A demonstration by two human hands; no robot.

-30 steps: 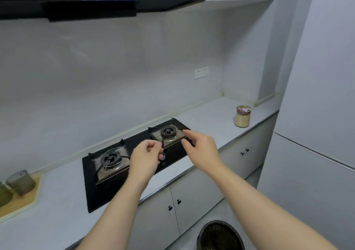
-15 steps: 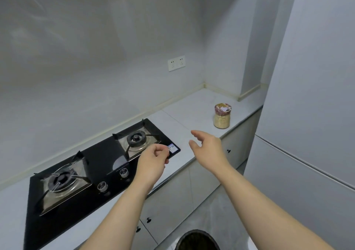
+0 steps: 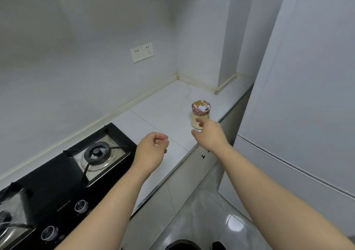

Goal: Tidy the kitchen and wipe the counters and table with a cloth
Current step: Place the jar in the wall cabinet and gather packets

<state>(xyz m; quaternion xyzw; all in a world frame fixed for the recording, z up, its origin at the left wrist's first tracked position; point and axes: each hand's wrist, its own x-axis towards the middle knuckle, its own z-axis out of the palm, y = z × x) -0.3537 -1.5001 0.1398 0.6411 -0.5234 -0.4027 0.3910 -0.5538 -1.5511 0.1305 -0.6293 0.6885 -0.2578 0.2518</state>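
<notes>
1. My right hand (image 3: 212, 134) is spread open, fingertips just in front of the jar (image 3: 200, 113) at one o'clock, holding nothing.
2. My left hand (image 3: 151, 150) is loosely curled over the counter (image 3: 163, 107), empty.
3. The gas hob (image 3: 63, 176) lies at eight o'clock, the fridge (image 3: 307, 96) at three.

Soft even daylight, mild blur, wide-angle edge bending.
</notes>
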